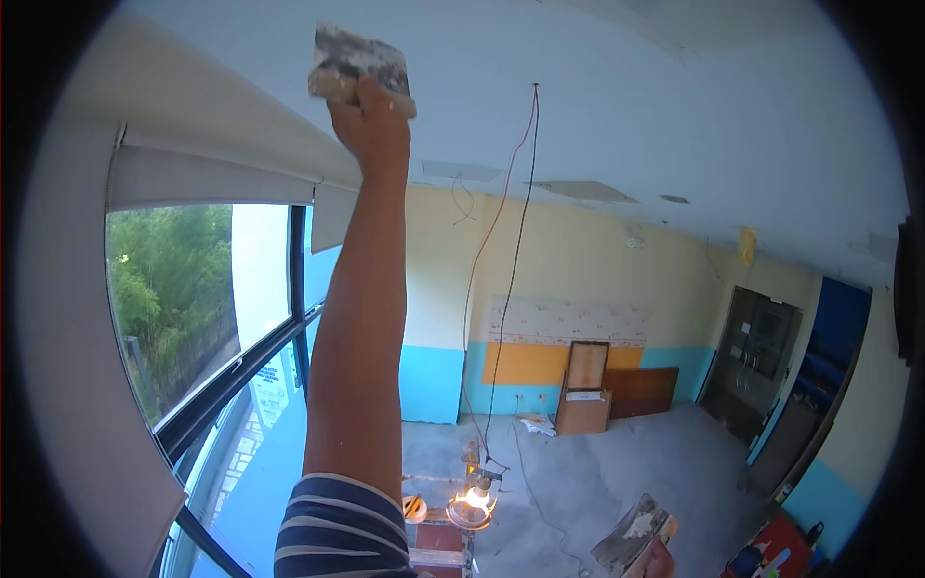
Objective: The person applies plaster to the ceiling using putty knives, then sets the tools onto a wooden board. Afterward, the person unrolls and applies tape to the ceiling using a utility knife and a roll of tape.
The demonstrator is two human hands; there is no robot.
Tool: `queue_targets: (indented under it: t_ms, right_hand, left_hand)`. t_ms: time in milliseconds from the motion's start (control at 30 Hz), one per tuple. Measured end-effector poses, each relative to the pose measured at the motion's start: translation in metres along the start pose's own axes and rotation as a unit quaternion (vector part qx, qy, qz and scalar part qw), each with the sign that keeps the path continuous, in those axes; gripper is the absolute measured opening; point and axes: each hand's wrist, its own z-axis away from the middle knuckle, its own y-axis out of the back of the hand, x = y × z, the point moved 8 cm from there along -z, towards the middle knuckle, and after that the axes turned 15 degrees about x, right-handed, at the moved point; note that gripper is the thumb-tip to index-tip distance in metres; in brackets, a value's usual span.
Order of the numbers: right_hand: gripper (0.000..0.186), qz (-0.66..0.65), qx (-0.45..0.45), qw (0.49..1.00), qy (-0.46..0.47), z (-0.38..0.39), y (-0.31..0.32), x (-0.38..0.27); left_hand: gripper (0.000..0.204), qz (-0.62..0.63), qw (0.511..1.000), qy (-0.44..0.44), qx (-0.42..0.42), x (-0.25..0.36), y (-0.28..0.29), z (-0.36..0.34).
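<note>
My left arm reaches up, and my left hand (374, 123) is closed round a wide putty knife (361, 60). Its broad blade is smeared grey and white, and a light-coloured grip runs along its lower edge. It is held up against the view of the ceiling (462, 58); whether it touches the surface I cannot tell. Low on the right, my right hand (659, 559), partly cut off by the frame's edge, grips a second wide putty knife (631, 536) with pale filler on its blade.
Red and black wires (520, 193) hang from the ceiling to a lit bulb (477, 497) beside a tape roll (414, 509). A window (198, 299) with a blind is on the left. Boards (583, 395) lean on the far wall. A red toolbox (782, 547) lies at lower right.
</note>
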Motion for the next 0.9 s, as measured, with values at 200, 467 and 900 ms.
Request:
queue_targets:
  t_ms: [200, 467, 900]
  right_hand:
    - [0.045, 0.028, -0.021, 0.999, -0.017, -0.023, 0.026, 0.003]
    - [0.035, -0.022, 0.085, 0.995, 0.043, 0.015, 0.017, -0.015]
    - [0.022, -0.063, 0.094, 0.994, -0.002, 0.038, 0.001, -0.007]
  left_hand:
    - [0.035, -0.227, 0.971, -0.069, -0.02, 0.007, -0.07, -0.041]
    - [0.043, -0.366, 0.903, -0.222, -0.025, 0.025, -0.112, -0.046]
    - [0.034, -0.266, 0.951, -0.157, 0.014, 0.021, -0.069, -0.053]
